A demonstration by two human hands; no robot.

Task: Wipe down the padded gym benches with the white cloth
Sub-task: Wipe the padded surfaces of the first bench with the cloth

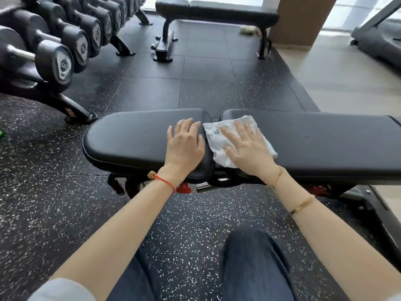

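A black padded bench lies across the view in front of me, with a short seat pad (pixel 130 137) on the left and a long back pad (pixel 325 144) on the right, split by a narrow gap. The white cloth (pixel 219 137) lies spread over the left end of the back pad and across the gap. My right hand (pixel 247 148) presses flat on the cloth, fingers spread. My left hand (pixel 184 144) rests flat on the right end of the seat pad, beside the cloth, holding nothing. A second black bench (pixel 217 11) stands farther back.
A rack of black dumbbells (pixel 60 46) runs along the left. A brown pillar (pixel 299 20) and a treadmill (pixel 379 40) stand at the back right. Speckled rubber floor (pixel 184 90) lies between the two benches. My knees in dark trousers (pixel 249 268) are at the bottom.
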